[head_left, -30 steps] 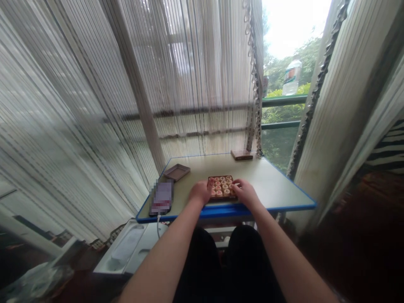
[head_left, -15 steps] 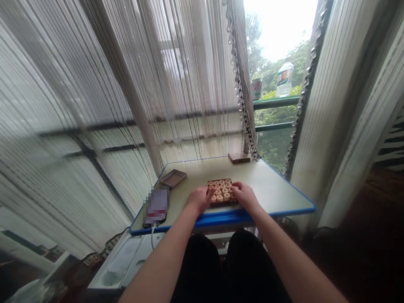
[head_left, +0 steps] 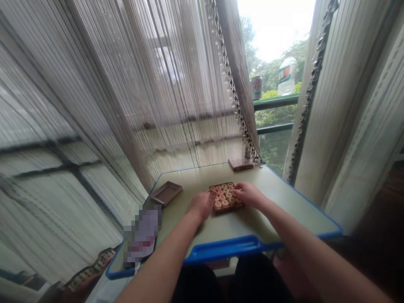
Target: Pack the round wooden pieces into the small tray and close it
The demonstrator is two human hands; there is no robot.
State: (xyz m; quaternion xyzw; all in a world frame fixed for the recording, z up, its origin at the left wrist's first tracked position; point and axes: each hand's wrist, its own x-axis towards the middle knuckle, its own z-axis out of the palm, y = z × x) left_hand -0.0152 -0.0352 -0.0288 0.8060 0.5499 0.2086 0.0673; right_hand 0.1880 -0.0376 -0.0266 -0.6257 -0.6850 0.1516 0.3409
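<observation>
A shallow brown box (head_left: 227, 209) holds rows of round, light wooden xiangqi pieces (head_left: 221, 197) with characters on their tops. It lies flat on the table, slightly turned. My left hand (head_left: 202, 205) grips its left side, the thumb over the rim beside the pieces. On the opposite side my right hand (head_left: 248, 194) has its fingers closed at the box's right edge, fingertips against the outer pieces. The right hand covers part of the right-hand column. Left of the box lies an open, brown, tray-like lid (head_left: 167, 193), with nothing in it.
The pale table (head_left: 189, 179) has a blue rim with a raised groove (head_left: 225, 249) at the front. A pixelated phone-like object (head_left: 143, 235) with a white cable lies front left. A flat brown box (head_left: 240, 163) sits at the back. Beyond stand a can (head_left: 256, 87) and bottle (head_left: 287, 76).
The box of pieces, with both hands on it, has moved away from the table's front edge and turned slightly. My view has shifted, bringing the front edge closer.
</observation>
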